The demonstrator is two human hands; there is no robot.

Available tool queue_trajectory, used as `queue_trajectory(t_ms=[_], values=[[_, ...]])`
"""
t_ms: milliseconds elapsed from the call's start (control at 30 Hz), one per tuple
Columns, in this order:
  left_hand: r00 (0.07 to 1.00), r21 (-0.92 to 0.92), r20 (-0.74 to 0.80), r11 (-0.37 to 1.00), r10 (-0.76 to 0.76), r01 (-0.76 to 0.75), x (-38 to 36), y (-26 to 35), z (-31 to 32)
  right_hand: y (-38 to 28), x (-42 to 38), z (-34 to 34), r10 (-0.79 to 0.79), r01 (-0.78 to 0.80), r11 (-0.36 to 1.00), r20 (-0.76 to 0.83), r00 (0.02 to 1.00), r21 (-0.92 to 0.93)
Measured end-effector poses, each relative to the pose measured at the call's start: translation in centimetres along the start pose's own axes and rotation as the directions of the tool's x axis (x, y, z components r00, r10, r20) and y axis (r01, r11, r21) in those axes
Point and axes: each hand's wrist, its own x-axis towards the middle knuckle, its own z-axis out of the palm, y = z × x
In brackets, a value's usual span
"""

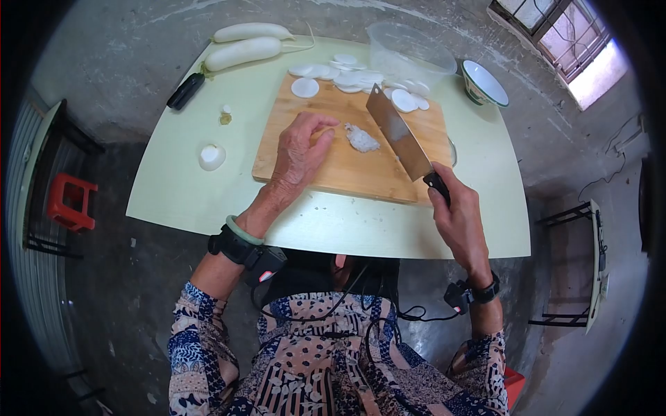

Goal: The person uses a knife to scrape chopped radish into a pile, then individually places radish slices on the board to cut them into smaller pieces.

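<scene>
My right hand (458, 215) is wrapped round the black handle of a cleaver (397, 132), its broad blade tilted over the right part of the wooden cutting board (319, 166). Left of the blade lies a small heap of finely chopped white radish (361, 139). Beside that heap, my left hand (300, 149) hovers at or rests on the board, thumb and bent fingers apart, with nothing visible in it. Round white radish slices (305, 87) are spread along the board's far edge, several of them overlapping.
Two whole white radishes (246, 53) lie at the table's back left, near a black object (186, 91). A clear plastic tub (409, 52) and a bowl (484, 83) stand at the back right. A radish end (211, 157) sits left of the board. A red stool (71, 201) is on the floor.
</scene>
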Motion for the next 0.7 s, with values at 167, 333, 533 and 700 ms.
queue_trajectory(t_ms=[167,333,533,700], values=[[1.000,0.037,0.002,0.999,0.030,-0.030,0.0,-0.2,0.1,0.1,-0.1,-0.1,-0.011,0.011,0.999,0.001,1.000,-0.030],[0.983,0.159,-0.070,0.975,0.167,-0.155,0.1,0.8,0.1,-0.2,-0.1,0.3,0.175,-0.188,0.945,0.074,0.982,0.268],[0.942,0.258,0.045,0.907,0.334,-0.334,-0.3,3.2,1.3,-1.0,0.1,0.7,0.167,-0.187,0.904,0.083,0.982,0.385],[0.916,0.306,0.088,0.865,0.391,-0.399,0.3,3.7,2.3,-1.2,0.1,1.0,0.157,-0.178,0.868,0.084,0.984,0.463]])
